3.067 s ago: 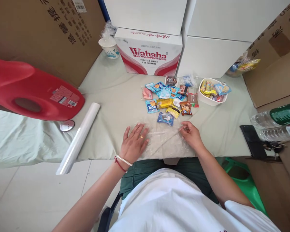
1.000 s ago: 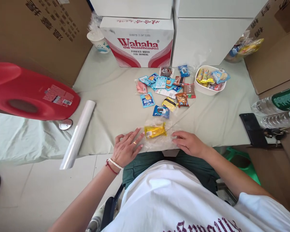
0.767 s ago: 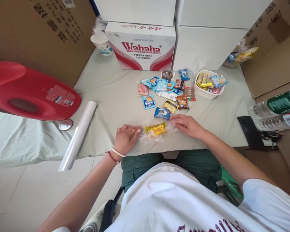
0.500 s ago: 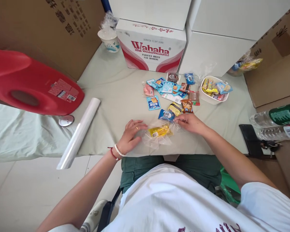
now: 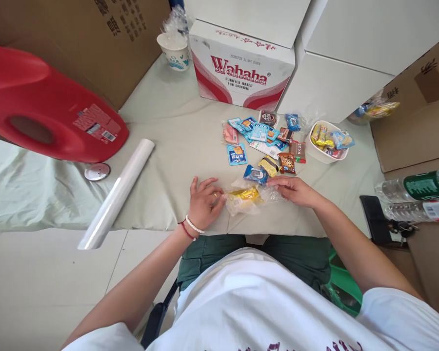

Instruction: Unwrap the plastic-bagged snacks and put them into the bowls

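A clear plastic bag (image 5: 236,208) with yellow-wrapped snacks (image 5: 249,195) inside lies near the front edge of the table, between my hands. At its left side, my left hand (image 5: 206,204) pinches the edge of the bag between thumb and finger, its other fingers raised. From the right, my right hand (image 5: 294,190) has its fingers closed on the other end of the bag. Just behind the bag are a blue snack packet (image 5: 255,174), a yellow packet (image 5: 269,165) and a brown cookie packet (image 5: 287,163). Beyond them, several blue sachets (image 5: 259,132) lie in a loose pile.
A white tub (image 5: 324,155) of snacks stands right of the pile. A Wahaha carton (image 5: 241,73) and a paper cup (image 5: 175,57) are at the back. Left are a red jug (image 5: 62,114) and a clear film roll (image 5: 117,195). Bottles (image 5: 424,187) and a phone (image 5: 376,219) lie right.
My left hand has turned, its fingers drawing in from a spread pose to the bag's left edge. My right hand stays at the bag's right end. The whole view has shifted slightly.
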A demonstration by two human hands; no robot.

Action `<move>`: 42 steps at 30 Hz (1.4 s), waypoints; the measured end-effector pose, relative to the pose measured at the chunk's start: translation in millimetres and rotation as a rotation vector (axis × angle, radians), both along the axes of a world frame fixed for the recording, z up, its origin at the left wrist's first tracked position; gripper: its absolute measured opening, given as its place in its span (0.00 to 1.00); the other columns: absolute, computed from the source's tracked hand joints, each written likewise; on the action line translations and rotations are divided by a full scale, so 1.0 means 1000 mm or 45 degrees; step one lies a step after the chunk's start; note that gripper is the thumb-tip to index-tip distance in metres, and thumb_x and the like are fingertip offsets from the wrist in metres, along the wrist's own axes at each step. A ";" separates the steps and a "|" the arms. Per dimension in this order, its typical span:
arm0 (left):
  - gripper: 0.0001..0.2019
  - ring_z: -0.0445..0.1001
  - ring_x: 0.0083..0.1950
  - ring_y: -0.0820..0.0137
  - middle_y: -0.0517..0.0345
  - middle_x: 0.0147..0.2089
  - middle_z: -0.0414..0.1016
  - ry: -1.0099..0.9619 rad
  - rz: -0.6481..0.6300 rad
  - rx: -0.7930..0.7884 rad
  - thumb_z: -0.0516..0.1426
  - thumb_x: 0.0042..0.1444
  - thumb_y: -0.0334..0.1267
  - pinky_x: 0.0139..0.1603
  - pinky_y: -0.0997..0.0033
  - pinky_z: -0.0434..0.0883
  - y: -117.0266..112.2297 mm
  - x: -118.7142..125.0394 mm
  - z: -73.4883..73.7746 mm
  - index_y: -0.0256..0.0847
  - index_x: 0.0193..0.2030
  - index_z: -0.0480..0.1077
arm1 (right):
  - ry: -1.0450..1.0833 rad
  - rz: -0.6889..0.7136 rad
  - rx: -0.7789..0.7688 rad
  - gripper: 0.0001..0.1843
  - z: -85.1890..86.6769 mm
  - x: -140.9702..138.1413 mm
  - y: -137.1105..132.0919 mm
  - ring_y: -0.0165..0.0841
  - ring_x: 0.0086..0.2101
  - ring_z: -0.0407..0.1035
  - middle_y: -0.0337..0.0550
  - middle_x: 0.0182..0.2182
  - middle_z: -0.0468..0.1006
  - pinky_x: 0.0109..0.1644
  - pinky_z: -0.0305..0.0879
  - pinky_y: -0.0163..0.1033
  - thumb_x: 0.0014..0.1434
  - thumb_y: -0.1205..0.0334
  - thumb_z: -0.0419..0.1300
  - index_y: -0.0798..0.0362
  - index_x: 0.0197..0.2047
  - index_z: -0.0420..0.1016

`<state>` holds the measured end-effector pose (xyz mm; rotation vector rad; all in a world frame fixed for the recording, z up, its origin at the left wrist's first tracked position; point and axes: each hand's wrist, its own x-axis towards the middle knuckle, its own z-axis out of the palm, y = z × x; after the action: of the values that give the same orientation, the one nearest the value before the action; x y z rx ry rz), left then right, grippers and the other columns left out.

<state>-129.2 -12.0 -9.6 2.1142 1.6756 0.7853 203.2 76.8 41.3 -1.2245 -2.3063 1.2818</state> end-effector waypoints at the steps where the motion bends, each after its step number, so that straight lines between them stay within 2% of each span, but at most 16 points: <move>1: 0.17 0.73 0.66 0.57 0.57 0.41 0.83 -0.031 0.104 -0.014 0.53 0.67 0.42 0.79 0.36 0.43 0.002 0.003 -0.001 0.47 0.28 0.76 | -0.039 -0.030 -0.071 0.23 0.001 0.000 0.000 0.33 0.33 0.78 0.46 0.43 0.85 0.39 0.76 0.39 0.72 0.53 0.53 0.52 0.61 0.80; 3: 0.19 0.74 0.64 0.55 0.55 0.40 0.83 -0.068 0.301 -0.044 0.52 0.67 0.43 0.77 0.35 0.47 0.004 0.006 -0.003 0.45 0.24 0.73 | -0.105 -0.046 -0.149 0.26 0.002 0.000 0.002 0.31 0.27 0.73 0.43 0.36 0.84 0.34 0.73 0.38 0.72 0.50 0.52 0.54 0.63 0.78; 7: 0.11 0.75 0.63 0.53 0.51 0.46 0.83 -0.070 0.530 -0.060 0.55 0.62 0.42 0.76 0.38 0.53 0.003 0.010 -0.007 0.45 0.32 0.75 | -0.107 0.051 0.018 0.21 0.007 -0.004 0.006 0.38 0.43 0.79 0.48 0.47 0.85 0.51 0.75 0.42 0.70 0.55 0.54 0.54 0.57 0.83; 10: 0.09 0.74 0.64 0.55 0.49 0.53 0.82 -0.058 0.547 -0.086 0.55 0.58 0.37 0.75 0.41 0.55 0.001 0.009 -0.008 0.45 0.41 0.76 | -0.025 0.154 0.098 0.18 0.016 -0.010 0.008 0.38 0.49 0.78 0.47 0.50 0.85 0.58 0.72 0.45 0.69 0.60 0.55 0.51 0.53 0.85; 14: 0.07 0.74 0.63 0.54 0.51 0.47 0.82 -0.052 0.537 -0.123 0.55 0.60 0.40 0.75 0.38 0.53 0.003 0.008 -0.003 0.46 0.35 0.74 | 0.187 0.248 0.012 0.19 0.021 -0.015 0.012 0.36 0.49 0.78 0.46 0.52 0.84 0.51 0.74 0.41 0.68 0.64 0.53 0.51 0.52 0.85; 17: 0.11 0.74 0.61 0.51 0.49 0.47 0.81 0.015 0.558 -0.132 0.57 0.61 0.45 0.74 0.33 0.51 0.007 0.011 -0.001 0.45 0.30 0.72 | 0.053 0.109 0.022 0.20 0.010 -0.015 0.016 0.35 0.42 0.78 0.45 0.48 0.85 0.46 0.74 0.39 0.67 0.66 0.52 0.52 0.52 0.84; 21: 0.09 0.73 0.57 0.49 0.47 0.46 0.79 0.088 0.606 -0.104 0.58 0.60 0.46 0.73 0.36 0.54 0.014 0.016 -0.003 0.45 0.34 0.75 | -0.416 -0.093 0.321 0.16 -0.002 -0.019 0.025 0.41 0.44 0.77 0.48 0.45 0.85 0.51 0.72 0.45 0.65 0.68 0.55 0.52 0.48 0.85; 24: 0.15 0.71 0.59 0.48 0.44 0.49 0.77 0.079 0.644 -0.071 0.59 0.60 0.46 0.73 0.39 0.55 0.017 0.019 -0.006 0.43 0.49 0.77 | -0.473 -0.144 0.639 0.17 0.003 -0.038 0.033 0.47 0.49 0.73 0.53 0.48 0.83 0.56 0.70 0.51 0.67 0.63 0.58 0.53 0.54 0.83; 26: 0.19 0.70 0.62 0.47 0.41 0.54 0.74 0.075 0.658 -0.063 0.59 0.59 0.47 0.73 0.39 0.55 0.018 0.021 -0.008 0.42 0.55 0.76 | -0.432 -0.148 0.779 0.23 0.007 -0.057 0.041 0.51 0.54 0.69 0.56 0.52 0.81 0.61 0.67 0.55 0.66 0.58 0.61 0.54 0.62 0.78; 29: 0.18 0.63 0.70 0.44 0.40 0.58 0.71 0.075 0.655 -0.056 0.61 0.57 0.45 0.75 0.38 0.53 0.019 0.022 -0.008 0.42 0.53 0.76 | -0.475 -0.077 0.698 0.37 0.008 -0.089 0.055 0.54 0.60 0.63 0.56 0.57 0.78 0.63 0.64 0.56 0.61 0.54 0.68 0.54 0.71 0.69; 30: 0.16 0.61 0.72 0.44 0.40 0.58 0.71 0.072 0.653 -0.057 0.61 0.57 0.44 0.75 0.38 0.53 0.019 0.023 -0.008 0.42 0.50 0.77 | -0.527 -0.051 0.622 0.37 0.008 -0.097 0.060 0.54 0.60 0.64 0.56 0.55 0.80 0.62 0.65 0.54 0.59 0.55 0.70 0.55 0.70 0.70; 32: 0.10 0.59 0.74 0.43 0.40 0.58 0.72 0.061 0.659 -0.061 0.62 0.56 0.43 0.75 0.36 0.52 0.020 0.023 -0.008 0.43 0.42 0.77 | -0.616 0.007 0.495 0.25 0.009 -0.108 0.065 0.50 0.54 0.69 0.53 0.45 0.82 0.57 0.66 0.49 0.60 0.60 0.68 0.56 0.60 0.78; 34: 0.06 0.60 0.73 0.43 0.42 0.57 0.72 0.052 0.653 -0.064 0.62 0.56 0.42 0.74 0.36 0.53 0.020 0.024 -0.007 0.43 0.34 0.74 | -0.605 0.056 0.483 0.12 0.016 -0.112 0.061 0.44 0.47 0.72 0.49 0.37 0.82 0.52 0.66 0.43 0.64 0.65 0.62 0.55 0.49 0.83; 36: 0.07 0.64 0.69 0.45 0.43 0.56 0.73 0.054 0.642 -0.076 0.62 0.56 0.41 0.71 0.38 0.59 0.020 0.024 -0.005 0.44 0.29 0.72 | -0.526 0.097 0.570 0.12 0.026 -0.111 0.046 0.41 0.42 0.73 0.48 0.37 0.81 0.47 0.65 0.40 0.68 0.66 0.56 0.53 0.45 0.82; 39: 0.08 0.68 0.60 0.47 0.42 0.51 0.74 0.086 0.623 -0.128 0.60 0.59 0.42 0.61 0.43 0.67 0.021 0.025 -0.003 0.43 0.30 0.71 | -0.521 0.284 0.683 0.16 0.037 -0.104 0.010 0.38 0.38 0.72 0.48 0.39 0.79 0.39 0.61 0.38 0.71 0.64 0.54 0.49 0.53 0.81; 42: 0.08 0.70 0.56 0.48 0.43 0.46 0.75 0.144 0.595 -0.165 0.56 0.62 0.40 0.55 0.46 0.68 0.024 0.024 0.000 0.44 0.33 0.71 | -0.651 0.509 0.724 0.20 0.029 -0.097 -0.024 0.36 0.34 0.69 0.47 0.41 0.77 0.32 0.56 0.37 0.71 0.64 0.55 0.42 0.61 0.78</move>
<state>-105.2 11.7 -9.4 1.7278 2.2571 0.6640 105.9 53.1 69.9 -0.9917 -3.0887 0.3242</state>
